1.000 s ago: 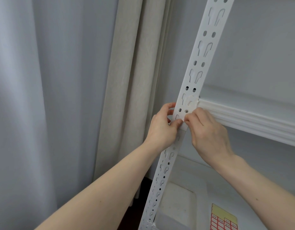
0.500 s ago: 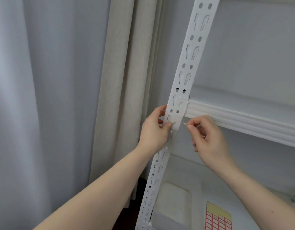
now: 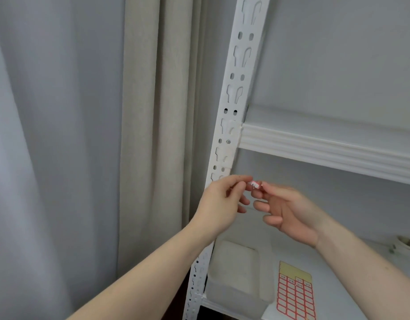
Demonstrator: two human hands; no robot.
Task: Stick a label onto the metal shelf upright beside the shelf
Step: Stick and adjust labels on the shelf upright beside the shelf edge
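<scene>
- Both hands have come off the upright (image 3: 231,116) and now meet just in front of it.
- Left hand (image 3: 222,202) and right hand (image 3: 289,211) pinch a small red-edged label (image 3: 255,184) between their fingertips.
- Label sheet (image 3: 295,294) lies below the right hand; its writing is unreadable.

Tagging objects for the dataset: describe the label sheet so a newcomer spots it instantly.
Follow the white slotted upright down to the lower shelf. The label sheet lies flat there, right of a pale box. Nothing else there has its yellow top strip above a grid of red-outlined labels.
</scene>
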